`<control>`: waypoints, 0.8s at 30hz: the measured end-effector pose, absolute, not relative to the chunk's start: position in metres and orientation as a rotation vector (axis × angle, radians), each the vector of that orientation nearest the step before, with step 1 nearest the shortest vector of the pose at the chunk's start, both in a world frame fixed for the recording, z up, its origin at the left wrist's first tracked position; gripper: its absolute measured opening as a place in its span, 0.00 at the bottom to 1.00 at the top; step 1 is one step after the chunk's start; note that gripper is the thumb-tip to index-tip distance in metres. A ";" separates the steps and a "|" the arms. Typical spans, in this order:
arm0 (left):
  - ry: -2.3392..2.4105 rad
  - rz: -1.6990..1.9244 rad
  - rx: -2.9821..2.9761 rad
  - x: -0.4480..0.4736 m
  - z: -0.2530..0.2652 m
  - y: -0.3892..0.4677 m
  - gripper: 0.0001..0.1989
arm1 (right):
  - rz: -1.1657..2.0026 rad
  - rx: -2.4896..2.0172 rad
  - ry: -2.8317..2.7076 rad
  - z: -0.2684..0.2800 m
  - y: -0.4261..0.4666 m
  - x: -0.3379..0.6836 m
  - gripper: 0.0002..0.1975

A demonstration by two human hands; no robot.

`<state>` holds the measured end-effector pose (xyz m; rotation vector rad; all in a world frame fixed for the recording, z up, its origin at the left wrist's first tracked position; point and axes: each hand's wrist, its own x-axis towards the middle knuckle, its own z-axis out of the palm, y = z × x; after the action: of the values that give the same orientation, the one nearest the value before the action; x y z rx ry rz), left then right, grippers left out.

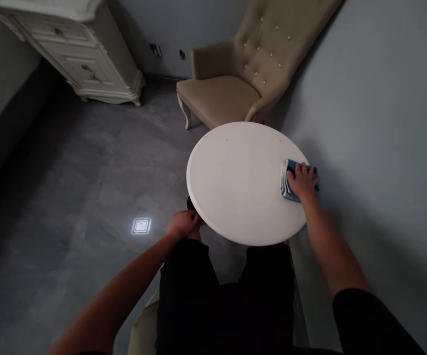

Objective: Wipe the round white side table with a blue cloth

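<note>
Head view: folded blue-and-white cloth (290, 193) under splayed right hand (302, 182) overhangs round white tabletop (237, 185) at three o'clock, could slip; left hand (184, 223) grip unclear.

grey wall (376, 98) | grey floor (88, 172) | tufted tan armchair (260, 69) | white cabinet (84, 54) | dim light

The right hand (303, 183) splays palm-down at three o'clock, arm (330, 241) outstretched, while the left hand (183, 224) curls near seven o'clock.

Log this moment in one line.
right hand: spread on folded blue-and-white cloth | cloth: on round white table, right side | left hand: at left knee
</note>
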<state>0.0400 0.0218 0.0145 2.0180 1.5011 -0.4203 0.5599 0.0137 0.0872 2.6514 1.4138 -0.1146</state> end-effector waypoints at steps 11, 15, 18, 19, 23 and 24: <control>1.503 -0.374 1.959 0.024 0.012 0.041 0.25 | -0.184 2.662 1.671 0.059 0.303 0.495 0.41; 1.512 -0.408 1.973 0.027 0.014 0.044 0.26 | -0.259 2.503 2.023 0.061 0.329 0.383 0.39; 1.522 -0.429 2.004 0.030 0.014 0.041 0.28 | -0.335 2.371 2.204 0.072 0.295 0.302 0.38; 1.530 -0.437 2.015 0.031 0.013 0.040 0.28 | -0.354 2.318 2.268 0.076 0.275 0.280 0.38; 1.577 -0.486 2.031 0.035 0.011 0.032 0.29 | -0.397 2.070 2.523 0.092 0.167 0.228 0.38; 1.579 -0.487 2.030 0.036 0.010 0.030 0.29 | -0.395 2.028 2.549 0.095 0.137 0.225 0.38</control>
<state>0.0364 0.0299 0.0104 2.0299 1.5791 -0.4865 0.2250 0.1366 0.0951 2.0277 2.5491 -0.3950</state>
